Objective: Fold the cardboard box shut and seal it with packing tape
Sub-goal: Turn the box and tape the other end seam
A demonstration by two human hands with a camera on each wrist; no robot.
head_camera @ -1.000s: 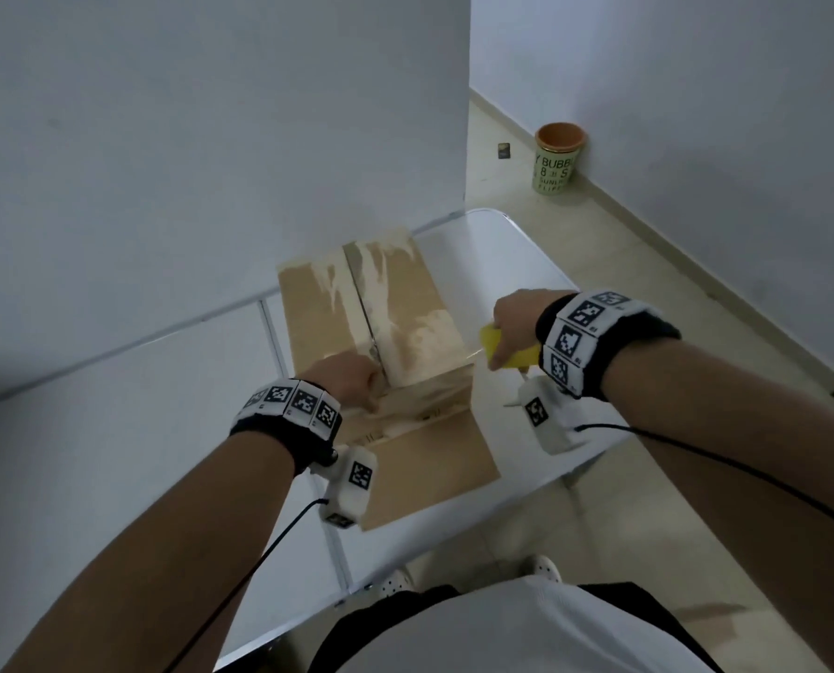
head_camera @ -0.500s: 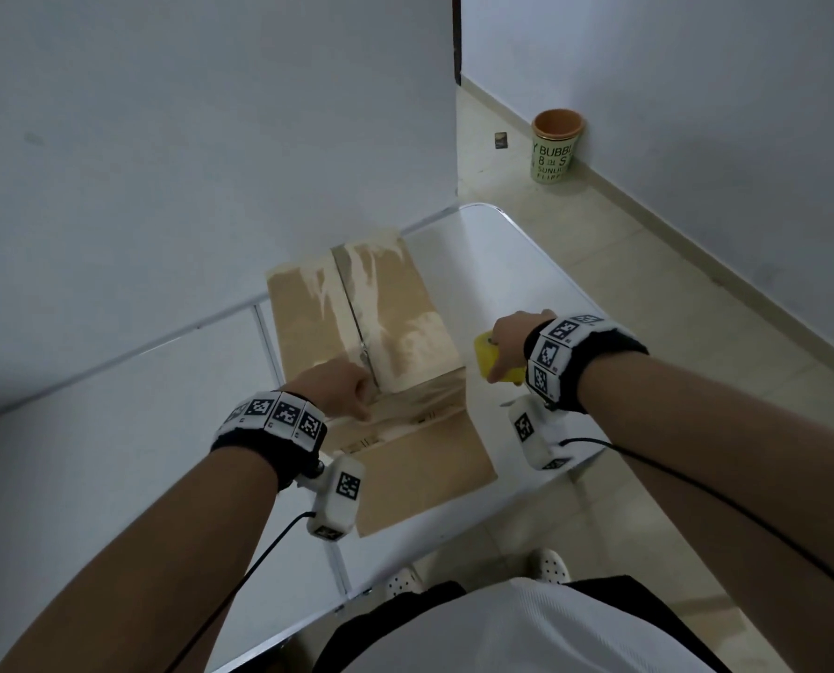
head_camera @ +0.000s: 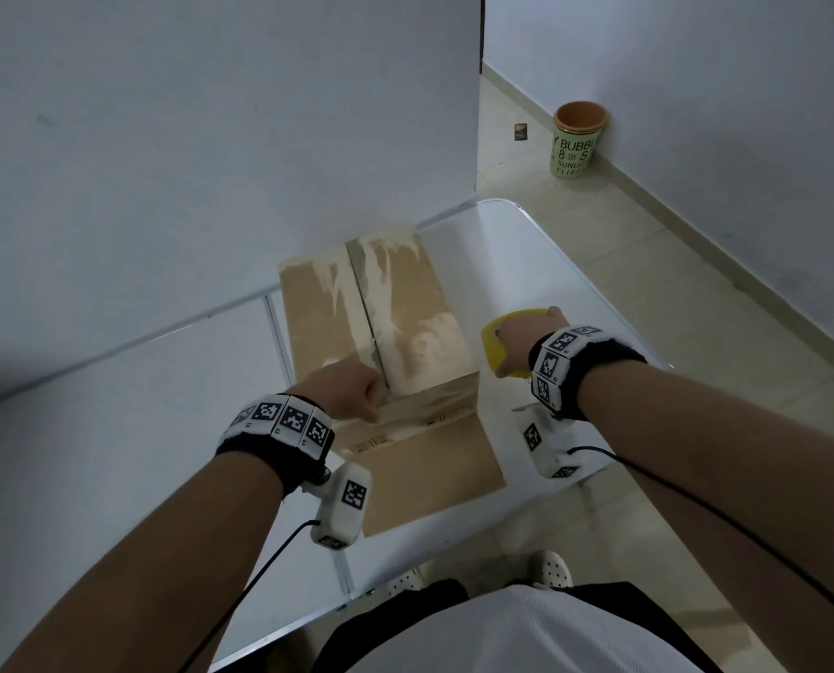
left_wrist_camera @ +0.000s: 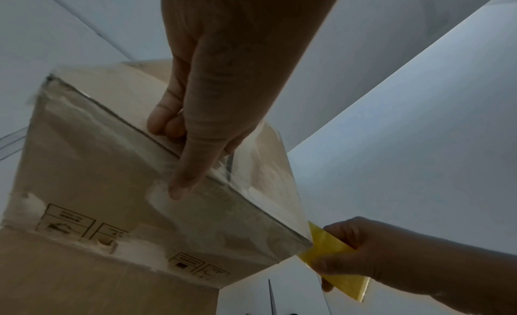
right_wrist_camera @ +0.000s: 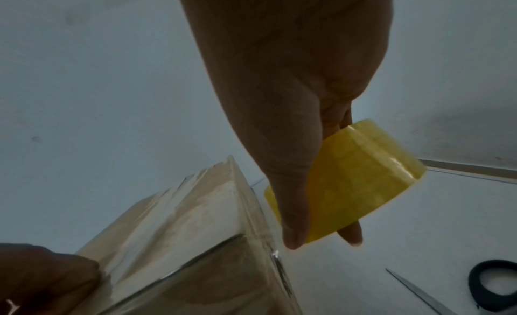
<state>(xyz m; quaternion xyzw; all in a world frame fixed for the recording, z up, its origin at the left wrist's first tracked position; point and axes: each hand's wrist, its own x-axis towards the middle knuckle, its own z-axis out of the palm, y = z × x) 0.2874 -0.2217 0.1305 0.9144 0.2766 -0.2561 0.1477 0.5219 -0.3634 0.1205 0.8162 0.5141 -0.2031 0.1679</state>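
The brown cardboard box (head_camera: 405,308) stands on the white table (head_camera: 526,264) with its top flaps folded shut along a middle seam. My left hand (head_camera: 351,386) sits at the near top edge, with curled fingers on the flaps and the thumb (left_wrist_camera: 179,182) pressing clear tape onto the front face. My right hand (head_camera: 521,342) grips a yellow tape roll (head_camera: 495,335) just right of the box. In the left wrist view a clear strip (left_wrist_camera: 279,187) runs from the box towards the roll (left_wrist_camera: 335,258). The right wrist view shows thumb and fingers round the roll (right_wrist_camera: 363,176).
A loose flap (head_camera: 429,473) lies flat on the table in front of the box. Scissors (right_wrist_camera: 492,282) with black handles lie on the table right of the roll. A white wall stands close behind the box. An orange-rimmed bin (head_camera: 577,138) sits on the floor.
My right hand has carried the roll a little farther back along the box's right side and turned it. The left hand stays at the near top edge.
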